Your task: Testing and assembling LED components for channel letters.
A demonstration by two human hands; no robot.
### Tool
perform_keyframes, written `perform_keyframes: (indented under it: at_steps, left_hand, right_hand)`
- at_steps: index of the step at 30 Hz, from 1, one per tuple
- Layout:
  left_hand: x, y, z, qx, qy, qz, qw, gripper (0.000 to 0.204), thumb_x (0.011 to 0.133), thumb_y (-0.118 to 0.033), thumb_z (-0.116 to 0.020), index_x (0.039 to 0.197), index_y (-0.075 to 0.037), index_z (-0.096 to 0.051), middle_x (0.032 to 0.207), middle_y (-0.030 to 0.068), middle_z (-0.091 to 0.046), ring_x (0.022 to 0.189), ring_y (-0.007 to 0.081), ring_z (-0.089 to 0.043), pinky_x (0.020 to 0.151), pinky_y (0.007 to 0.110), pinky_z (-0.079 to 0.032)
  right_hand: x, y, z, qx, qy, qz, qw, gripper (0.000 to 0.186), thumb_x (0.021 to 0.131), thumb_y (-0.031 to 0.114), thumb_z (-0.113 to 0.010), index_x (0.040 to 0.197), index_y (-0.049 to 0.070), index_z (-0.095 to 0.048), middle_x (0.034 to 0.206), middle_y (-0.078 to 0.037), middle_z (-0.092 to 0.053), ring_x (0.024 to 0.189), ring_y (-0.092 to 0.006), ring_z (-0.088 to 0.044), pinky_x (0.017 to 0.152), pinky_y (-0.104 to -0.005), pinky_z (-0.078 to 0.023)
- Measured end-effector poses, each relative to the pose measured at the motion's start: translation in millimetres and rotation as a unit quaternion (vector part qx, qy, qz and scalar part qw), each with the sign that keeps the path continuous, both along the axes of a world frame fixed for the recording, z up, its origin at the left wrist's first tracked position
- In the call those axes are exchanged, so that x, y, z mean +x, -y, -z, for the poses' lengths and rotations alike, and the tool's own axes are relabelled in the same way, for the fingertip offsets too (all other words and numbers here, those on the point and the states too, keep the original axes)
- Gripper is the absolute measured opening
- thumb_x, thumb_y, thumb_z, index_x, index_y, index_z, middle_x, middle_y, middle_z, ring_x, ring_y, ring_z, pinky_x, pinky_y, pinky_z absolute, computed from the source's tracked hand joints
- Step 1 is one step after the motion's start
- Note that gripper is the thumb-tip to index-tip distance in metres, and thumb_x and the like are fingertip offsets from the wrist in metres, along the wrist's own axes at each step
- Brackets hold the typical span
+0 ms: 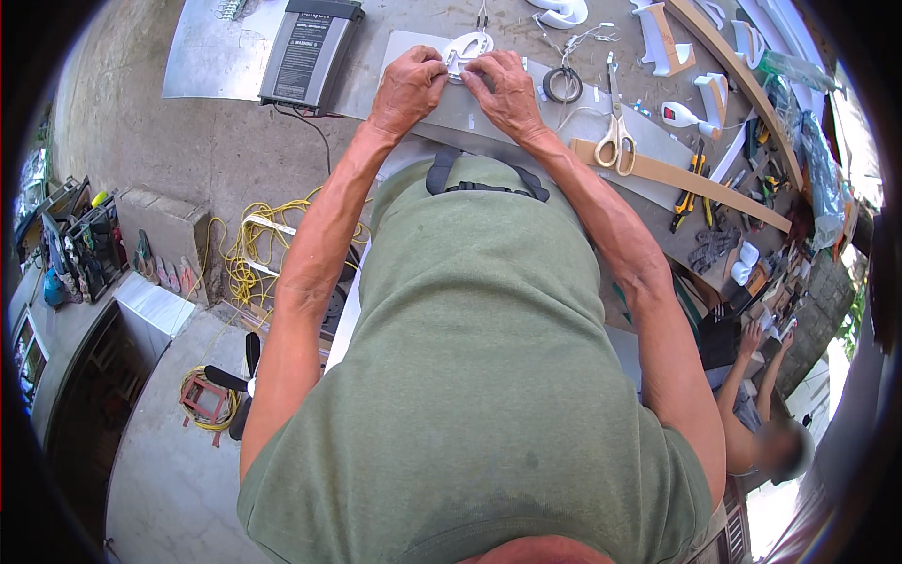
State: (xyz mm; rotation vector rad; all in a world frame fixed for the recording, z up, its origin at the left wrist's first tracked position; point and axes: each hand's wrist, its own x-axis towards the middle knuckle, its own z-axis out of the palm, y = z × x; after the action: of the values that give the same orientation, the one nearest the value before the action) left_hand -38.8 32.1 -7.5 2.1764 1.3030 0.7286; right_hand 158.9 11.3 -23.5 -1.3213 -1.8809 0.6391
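At the far edge of my reach lies a white, rounded, hollow-shaped piece (467,47), with thin wires running up from its top. My left hand (409,91) pinches its left lower edge, fingers bent and closed. On its other side my right hand (508,92) grips the lower right edge between thumb and fingers. Underneath, a grey sheet (399,49) covers part of the worktable. A roll of black tape (563,85) sits just right of my right hand, and farther right are scissors with cream handles (615,146). Small details between my fingertips are hidden.
A grey power supply box (310,54) stands left of my hands. To the right are a brown strip (681,184), yellow-black pliers (691,183), a white-and-red bottle (689,117) and white letter-like pieces (663,42). Yellow cable (252,254) lies on the floor; another person (742,414) works at lower right.
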Motion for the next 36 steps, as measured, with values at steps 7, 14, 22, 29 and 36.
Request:
perform_keyframes:
  at_steps: [7, 14, 22, 29, 36]
  left_hand:
    - [1.4, 0.6, 0.5, 0.005, -0.002, -0.007, 1.0, 0.012, 0.081, -0.005, -0.075, 0.092, -0.001, -0.077, 0.101, 0.0128, -0.071, 0.087, 0.0275, -0.071, 0.078, 0.035, -0.058]
    - [6.7, 7.2, -1.1, 0.024, 0.043, -0.038, 0.998, 0.021, 0.081, 0.0, -0.073, 0.101, -0.002, -0.075, 0.1, 0.0117, -0.071, 0.085, 0.0247, -0.071, 0.076, 0.034, -0.058]
    - [0.6, 33.2, 0.8, -0.124, 0.14, -0.211, 0.959, 0.035, 0.085, 0.001, -0.07, 0.12, -0.003, -0.071, 0.101, 0.009, -0.074, 0.084, 0.0142, -0.071, 0.078, 0.027, -0.058]
    - [9.0, 25.6, 1.3, -0.193, 0.177, -0.205, 0.943, 0.033, 0.087, -0.001, -0.071, 0.12, -0.003, -0.072, 0.096, 0.0082, -0.077, 0.084, 0.0119, -0.071, 0.078, 0.026, -0.058]
    - [17.1, 36.8, -13.0, -0.149, 0.159, -0.138, 0.966, 0.041, 0.085, 0.004, -0.064, 0.126, -0.002, -0.064, 0.094, 0.0136, -0.076, 0.079, 0.0223, -0.074, 0.074, 0.033, -0.058]
  right_hand:
    - [-9.6, -2.2, 3.2, -0.019, 0.009, 0.033, 0.999, 0.013, 0.082, 0.013, -0.075, 0.09, 0.006, -0.068, 0.091, -0.01, -0.064, 0.092, -0.03, -0.056, 0.082, -0.0403, -0.046]
    - [-15.4, -4.8, 3.5, -0.019, 0.021, 0.049, 0.998, 0.012, 0.081, 0.014, -0.075, 0.088, 0.006, -0.068, 0.09, -0.01, -0.063, 0.092, -0.0294, -0.055, 0.083, -0.0409, -0.046]
    - [-9.9, -4.7, -6.6, -0.076, 0.024, 0.031, 0.996, 0.017, 0.083, 0.017, -0.077, 0.092, 0.005, -0.068, 0.093, -0.012, -0.063, 0.093, -0.0307, -0.056, 0.084, -0.0416, -0.046]
    - [-7.1, 1.4, -9.6, -0.006, 0.059, -0.003, 0.998, 0.023, 0.083, 0.016, -0.077, 0.1, 0.005, -0.067, 0.099, -0.013, -0.062, 0.096, -0.0313, -0.057, 0.087, -0.0418, -0.047]
    - [0.6, 6.8, -29.2, -0.011, 0.097, -0.074, 0.992, 0.027, 0.084, 0.012, -0.073, 0.109, 0.006, -0.067, 0.101, -0.012, -0.064, 0.1, -0.0309, -0.059, 0.089, -0.0427, -0.049]
